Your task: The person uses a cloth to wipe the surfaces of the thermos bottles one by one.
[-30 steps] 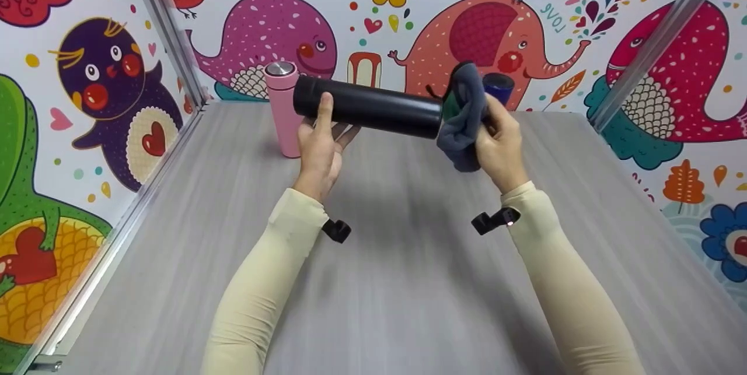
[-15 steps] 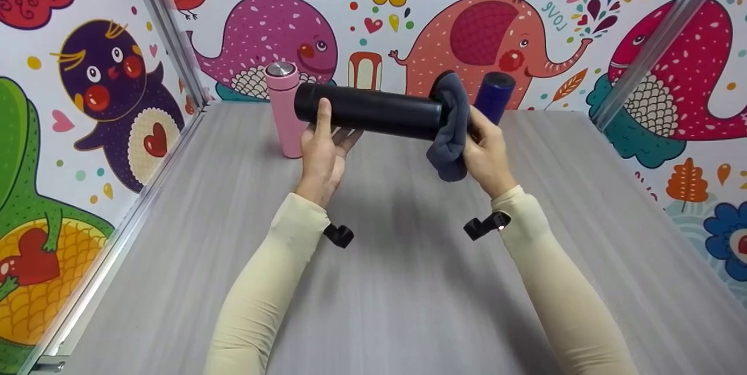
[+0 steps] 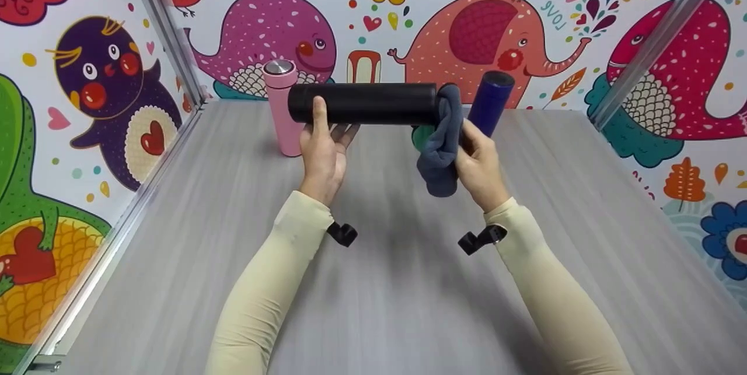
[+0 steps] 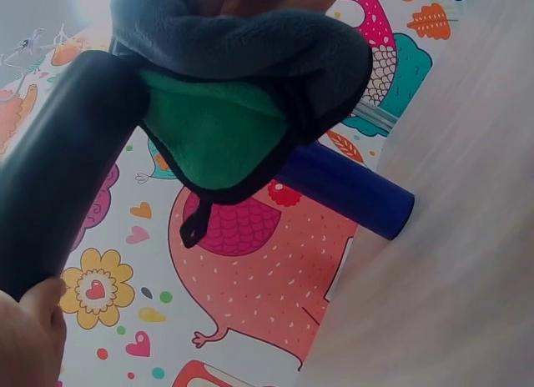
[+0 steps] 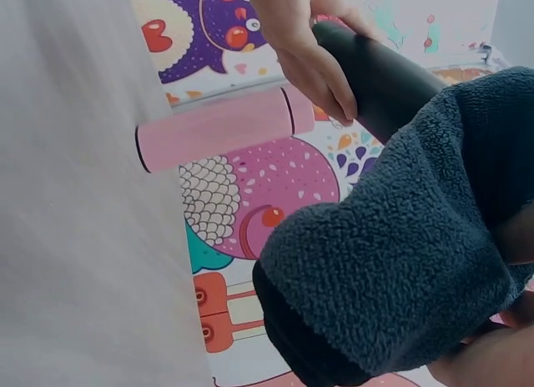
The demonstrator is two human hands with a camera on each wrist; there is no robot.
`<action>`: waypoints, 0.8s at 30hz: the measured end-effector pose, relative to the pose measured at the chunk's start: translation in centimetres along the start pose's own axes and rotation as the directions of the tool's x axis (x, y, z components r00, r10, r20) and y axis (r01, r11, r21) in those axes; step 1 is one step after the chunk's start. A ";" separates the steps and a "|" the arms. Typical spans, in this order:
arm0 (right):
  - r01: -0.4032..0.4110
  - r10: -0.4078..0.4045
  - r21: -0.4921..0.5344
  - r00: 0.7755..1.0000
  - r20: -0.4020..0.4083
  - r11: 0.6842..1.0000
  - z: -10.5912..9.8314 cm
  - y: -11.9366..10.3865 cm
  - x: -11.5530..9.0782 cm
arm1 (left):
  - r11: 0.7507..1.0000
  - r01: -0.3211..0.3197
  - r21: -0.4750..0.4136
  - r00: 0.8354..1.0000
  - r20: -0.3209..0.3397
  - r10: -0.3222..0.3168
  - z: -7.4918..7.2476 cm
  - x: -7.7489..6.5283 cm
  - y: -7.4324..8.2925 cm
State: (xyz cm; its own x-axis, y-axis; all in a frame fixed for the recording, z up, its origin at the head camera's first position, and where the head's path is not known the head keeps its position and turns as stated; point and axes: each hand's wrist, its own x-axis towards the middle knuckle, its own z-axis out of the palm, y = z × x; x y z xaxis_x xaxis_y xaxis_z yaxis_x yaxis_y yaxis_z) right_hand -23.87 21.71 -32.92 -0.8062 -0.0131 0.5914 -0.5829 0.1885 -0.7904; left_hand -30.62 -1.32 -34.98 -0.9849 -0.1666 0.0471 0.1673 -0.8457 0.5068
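Note:
Held level above the table is a black cylindrical bottle [image 3: 373,104]. My left hand [image 3: 320,159] grips its left end, thumb in front and the other fingers behind and below. At the bottle's right end, my right hand [image 3: 480,168] holds a bunched grey-blue cloth [image 3: 440,156] against it. The left wrist view shows the cloth's green underside [image 4: 217,141] and a small black loop [image 4: 196,224] on its dark edging. In the right wrist view the fluffy cloth [image 5: 392,237] hides most of the right fingers.
A pink bottle [image 3: 283,121] with a silver lid stands behind the left hand. Behind the right hand is a dark blue bottle [image 3: 493,101], partly hidden. The grey table [image 3: 373,305] meets patterned walls, with metal posts [image 3: 169,31] at the corners.
The black bottle's right end has risen, bringing it from slanted to level. My right hand and the cloth have moved left and down, uncovering more of the blue bottle.

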 end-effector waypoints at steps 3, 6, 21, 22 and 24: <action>0.018 -0.018 -0.006 1.000 0.003 1.000 0.2 -0.3 -0.3 | 1.000 0.000 0.001 1.000 0.001 0.000 -0.1 0.1 0.2; 0.063 -0.063 -0.038 0.998 0.000 0.997 0.3 -0.6 -0.5 | 1.000 -0.008 0.010 1.000 0.003 0.008 -0.2 0.1 0.4; 0.289 -0.293 -0.117 0.956 -0.015 0.950 -0.9 1.5 1.3 | 0.999 0.008 0.036 1.000 0.015 -0.009 -0.4 -0.2 0.1; 0.289 -0.293 -0.122 0.956 -0.016 0.950 -1.0 1.5 1.5 | 0.999 0.015 0.039 1.000 0.017 -0.016 -0.5 -0.3 0.1; 0.281 -0.285 -0.120 0.959 -0.015 0.952 -1.1 1.4 2.0 | 0.998 0.022 0.051 0.999 0.025 -0.023 -0.7 -0.3 0.1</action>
State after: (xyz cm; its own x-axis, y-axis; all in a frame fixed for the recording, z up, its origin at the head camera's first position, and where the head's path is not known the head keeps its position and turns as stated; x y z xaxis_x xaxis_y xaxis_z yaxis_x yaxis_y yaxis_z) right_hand -26.20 23.03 -32.72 -0.6054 -0.0510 0.7943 -0.7692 0.2939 -0.5674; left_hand -30.28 -1.73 -35.49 -0.9893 -0.1346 0.0569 0.1435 -0.8221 0.5509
